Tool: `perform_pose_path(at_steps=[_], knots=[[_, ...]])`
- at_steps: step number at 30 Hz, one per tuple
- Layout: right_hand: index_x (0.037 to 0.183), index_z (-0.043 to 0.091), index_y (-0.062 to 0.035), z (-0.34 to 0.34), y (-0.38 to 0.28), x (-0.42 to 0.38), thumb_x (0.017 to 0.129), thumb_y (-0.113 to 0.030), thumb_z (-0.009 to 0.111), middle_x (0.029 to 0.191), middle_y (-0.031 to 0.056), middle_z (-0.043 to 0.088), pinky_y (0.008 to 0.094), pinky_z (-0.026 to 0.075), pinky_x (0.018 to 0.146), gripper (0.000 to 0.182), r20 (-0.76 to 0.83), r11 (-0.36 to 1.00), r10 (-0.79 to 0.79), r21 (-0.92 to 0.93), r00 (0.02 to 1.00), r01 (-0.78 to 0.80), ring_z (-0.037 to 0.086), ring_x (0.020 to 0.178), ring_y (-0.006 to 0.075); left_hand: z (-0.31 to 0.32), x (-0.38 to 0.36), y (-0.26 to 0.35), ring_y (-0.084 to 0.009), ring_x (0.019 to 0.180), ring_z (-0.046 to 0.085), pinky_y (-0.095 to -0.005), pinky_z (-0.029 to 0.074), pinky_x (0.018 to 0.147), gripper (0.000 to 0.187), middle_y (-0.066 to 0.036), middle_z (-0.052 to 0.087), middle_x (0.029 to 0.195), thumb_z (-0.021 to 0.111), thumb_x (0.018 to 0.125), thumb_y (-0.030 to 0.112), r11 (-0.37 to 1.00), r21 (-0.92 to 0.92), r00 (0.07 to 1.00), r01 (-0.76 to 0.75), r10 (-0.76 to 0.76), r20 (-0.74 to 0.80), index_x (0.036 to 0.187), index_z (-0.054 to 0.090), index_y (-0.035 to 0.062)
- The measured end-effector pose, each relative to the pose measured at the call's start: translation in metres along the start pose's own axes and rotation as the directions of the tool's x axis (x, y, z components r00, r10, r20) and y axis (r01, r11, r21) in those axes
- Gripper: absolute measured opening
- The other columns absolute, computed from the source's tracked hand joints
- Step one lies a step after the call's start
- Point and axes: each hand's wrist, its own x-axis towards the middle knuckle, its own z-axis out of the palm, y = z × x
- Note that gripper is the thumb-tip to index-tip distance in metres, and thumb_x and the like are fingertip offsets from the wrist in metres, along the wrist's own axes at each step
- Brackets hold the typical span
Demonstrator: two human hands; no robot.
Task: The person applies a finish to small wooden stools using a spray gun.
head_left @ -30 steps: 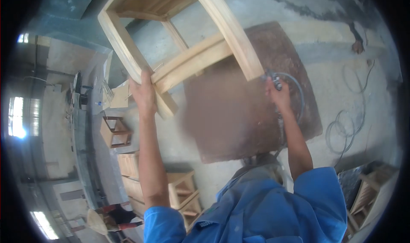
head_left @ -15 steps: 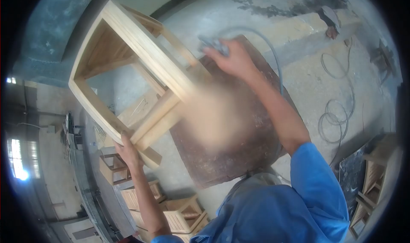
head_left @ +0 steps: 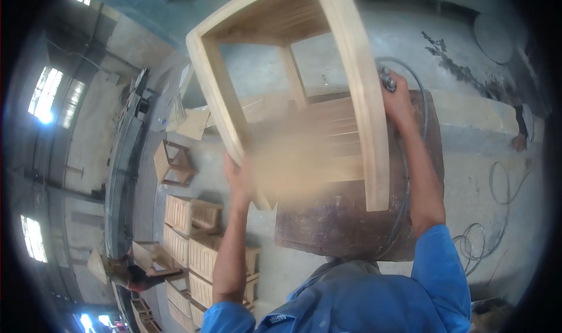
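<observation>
The wooden stool frame (head_left: pixel 293 75) is tipped up in the upper centre of the frame over the dark brown board (head_left: pixel 351 222), held only by the left hand (head_left: pixel 240 178) closed round the bottom of one leg. The right hand (head_left: pixel 398 96), upper right of centre, is closed on a small hose-fed tool (head_left: pixel 386 80) against the other leg. With one grip so low, the frame could twist or drop, and the hose (head_left: pixel 418 116) looped by the forearm could snag.
</observation>
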Motion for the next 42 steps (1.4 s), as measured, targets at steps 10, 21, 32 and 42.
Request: perform_pose_path(at_steps=[10,21,32,42], knots=[[0.101,0.067,0.0040,0.003,0.034,-0.034,0.092,-0.025,0.067,0.072,0.0051,0.066,0.0275,0.044,0.052,0.031,0.085,0.970,0.212,-0.143,0.974,-0.199,0.058,0.062,0.0091,-0.015,-0.006,-0.033,-0.0180,0.099,0.058,-0.0328,0.048,0.088,0.041,-0.014,0.060,0.113,0.055,0.095,0.017,1.000,-0.012,0.999,-0.022,0.022,0.024,0.129,0.046,-0.0045],[0.107,0.066,0.0020,-0.058,-0.064,-0.104,0.097,-0.025,0.063,0.078,0.0032,0.067,0.0227,0.047,0.065,0.029,-0.325,0.996,-0.087,-0.046,0.942,0.076,0.060,0.068,0.0092,-0.001,0.056,-0.007,-0.0161,0.091,0.059,-0.0323,0.050,0.079,0.044,-0.012,0.063,0.101,0.064,0.089,0.020,0.993,-0.117,0.997,0.027,-0.019,0.071,0.123,0.051,-0.0041],[0.127,0.061,-0.0008,0.082,-0.169,-0.183,0.083,-0.016,0.076,0.090,0.0176,0.071,0.0317,0.053,0.066,0.049,-0.223,0.928,-0.341,-0.234,0.913,0.289,0.070,0.073,0.0215,-0.033,0.095,0.001,-0.0188,0.090,0.057,-0.0341,0.048,0.082,0.044,-0.012,0.061,0.099,0.063,0.089,0.027,0.985,-0.163,0.984,-0.056,0.082,0.156,0.116,0.053,-0.0063],[0.122,0.065,-0.0011,0.182,-0.151,-0.148,0.086,-0.043,0.071,0.084,0.0211,0.070,0.0410,0.053,0.067,0.056,-0.244,0.869,-0.413,-0.395,0.878,0.299,0.070,0.075,0.0353,-0.050,0.068,0.002,-0.0212,0.098,0.057,-0.0351,0.046,0.089,0.046,-0.015,0.060,0.107,0.066,0.090,0.022,0.933,-0.355,0.968,-0.053,0.136,0.210,0.121,0.048,-0.0063]])
